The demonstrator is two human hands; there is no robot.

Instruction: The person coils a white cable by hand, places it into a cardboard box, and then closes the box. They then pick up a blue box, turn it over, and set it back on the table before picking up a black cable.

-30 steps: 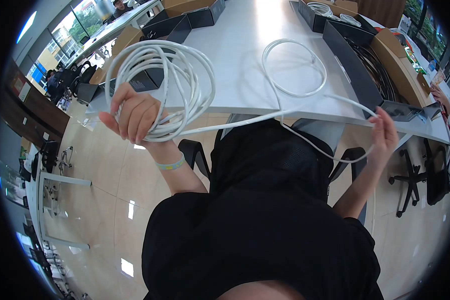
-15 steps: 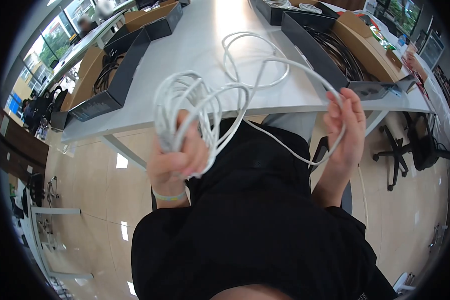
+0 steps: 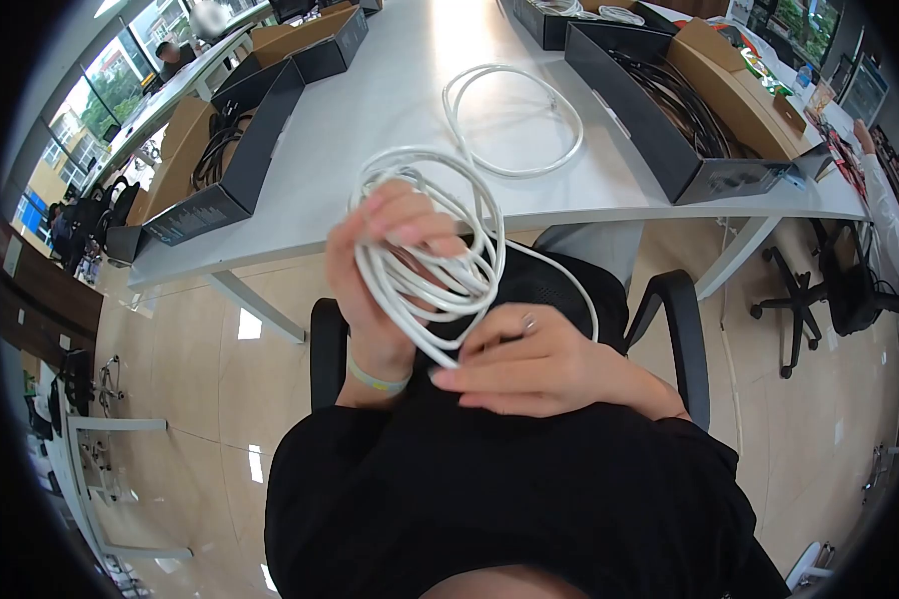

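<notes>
A coil of white cable [image 3: 484,270] hangs above my lap, wound in several loops. My left hand [image 3: 385,245] curls its fingers through and over the coil's upper left, slightly blurred. At the coil's lower end, my right hand [image 3: 534,364] pinches the loops between thumb and fingers; its fingertips partly hide the cable there. One strand runs from the coil down past my right wrist over my lap. Another length leads up onto the white table [image 3: 390,110], where it lies in a loose loop.
Dark boxes with black cables stand at the left [image 3: 255,165] and right [image 3: 634,120] of the table. A further box [image 3: 539,25] at the back right holds white cable. Chair armrests [image 3: 684,349] flank me. A person's white sleeve [image 3: 884,185] shows at the far right.
My right hand has come down and left from the right side to the coil's lower end, bringing its strand. My left hand and the coil have shifted right, and the loops sit closer together.
</notes>
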